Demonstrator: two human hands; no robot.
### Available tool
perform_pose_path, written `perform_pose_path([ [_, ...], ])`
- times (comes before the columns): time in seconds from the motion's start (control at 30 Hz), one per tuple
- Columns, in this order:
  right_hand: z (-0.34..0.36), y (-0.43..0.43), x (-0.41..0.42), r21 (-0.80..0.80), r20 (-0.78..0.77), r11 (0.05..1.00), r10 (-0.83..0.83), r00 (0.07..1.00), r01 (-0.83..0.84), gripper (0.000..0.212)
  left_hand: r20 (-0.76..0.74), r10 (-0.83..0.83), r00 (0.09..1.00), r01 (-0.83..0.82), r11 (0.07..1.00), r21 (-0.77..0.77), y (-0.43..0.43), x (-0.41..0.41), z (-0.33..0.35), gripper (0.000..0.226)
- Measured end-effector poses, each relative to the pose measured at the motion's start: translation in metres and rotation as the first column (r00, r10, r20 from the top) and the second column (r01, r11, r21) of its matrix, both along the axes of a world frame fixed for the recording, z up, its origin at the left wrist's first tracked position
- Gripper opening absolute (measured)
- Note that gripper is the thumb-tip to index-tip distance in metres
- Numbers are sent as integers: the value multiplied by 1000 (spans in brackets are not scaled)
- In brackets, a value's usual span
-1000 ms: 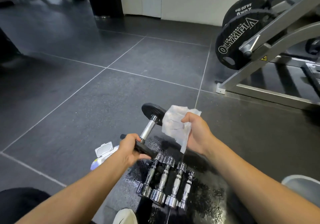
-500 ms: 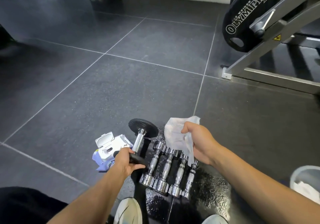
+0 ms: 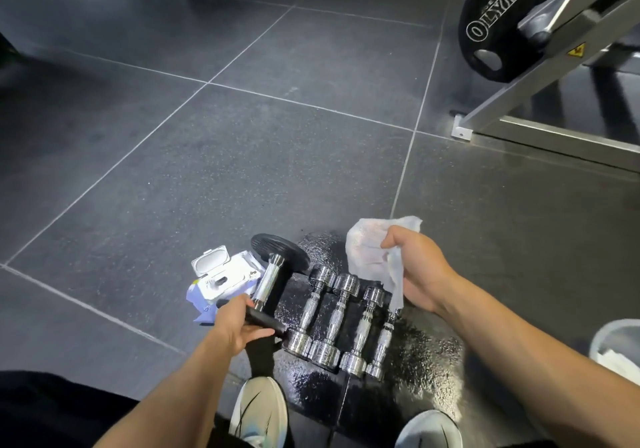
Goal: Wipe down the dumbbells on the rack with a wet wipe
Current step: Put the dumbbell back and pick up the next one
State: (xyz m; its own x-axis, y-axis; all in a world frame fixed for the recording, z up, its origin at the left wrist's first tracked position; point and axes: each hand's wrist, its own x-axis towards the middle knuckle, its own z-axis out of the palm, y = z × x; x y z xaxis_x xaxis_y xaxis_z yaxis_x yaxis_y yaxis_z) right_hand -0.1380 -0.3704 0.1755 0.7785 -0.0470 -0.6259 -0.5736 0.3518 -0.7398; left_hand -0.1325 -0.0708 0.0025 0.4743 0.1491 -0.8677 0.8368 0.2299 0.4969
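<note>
The black dumbbell (image 3: pixel 268 283) is gripped by its near plate in the left hand (image 3: pixel 239 326), at the left edge of the wet mat (image 3: pixel 426 354). The wipe (image 3: pixel 372 257) is pinched in the right hand (image 3: pixel 415 271) over the far edge. Four chrome dumbbells (image 3: pixel 337 323) lie just beside. A slip could be caused by wetness, and the chrome row or the pack (image 3: pixel 225 276) could be struck. Open floor (image 3: pixel 277 170) is left beyond the far edge.
</note>
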Motion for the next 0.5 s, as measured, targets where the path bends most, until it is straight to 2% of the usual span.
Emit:
perform_pose_path([
  [0.07,-2,2,-2,-18,-6,1000,-3,1000,3,49,-32,43,999,-41,996,73,-1,3,4,45],
  [0.13,-2,4,-3,-30,-12,1000,6,1000,-6,51,-62,82,995,-57,943,329,-5,6,15,66],
  [0.17,-1,4,-4,-29,-11,999,17,1000,-17,51,-38,50,998,-23,850,527,-7,8,24,79],
  [0.2,-2,3,-4,-26,-11,1000,12,1000,-12,49,9,-55,998,32,696,717,-7,13,28,81],
  [0.23,-2,3,-4,-14,-3,1000,12,1000,-12,48,36,-226,974,84,503,860,-7,18,32,69],
  [0.27,-1,2,-3,-5,1,1000,5,1000,-5,47,45,-413,910,111,345,932,-7,22,33,49],
  [0.3,-1,1,-3,-6,2,1000,6,1000,-6,47,40,-575,817,143,269,952,-10,25,32,30],
  [0.33,-2,-1,-2,-2,5,1000,3,1000,-3,50,49,-694,719,194,268,944,-17,28,28,18],
  [0.4,-3,-2,-1,12,2,1000,-14,1000,14,59,81,-821,566,379,346,859,-43,29,21,15],
  [0.47,-6,-4,1,34,5,999,-22,1000,22,57,56,-869,492,553,361,751,-72,31,5,15],
  [0.5,-7,-5,2,44,11,999,-19,1000,19,54,43,-860,509,599,390,699,-85,33,-9,22],
])
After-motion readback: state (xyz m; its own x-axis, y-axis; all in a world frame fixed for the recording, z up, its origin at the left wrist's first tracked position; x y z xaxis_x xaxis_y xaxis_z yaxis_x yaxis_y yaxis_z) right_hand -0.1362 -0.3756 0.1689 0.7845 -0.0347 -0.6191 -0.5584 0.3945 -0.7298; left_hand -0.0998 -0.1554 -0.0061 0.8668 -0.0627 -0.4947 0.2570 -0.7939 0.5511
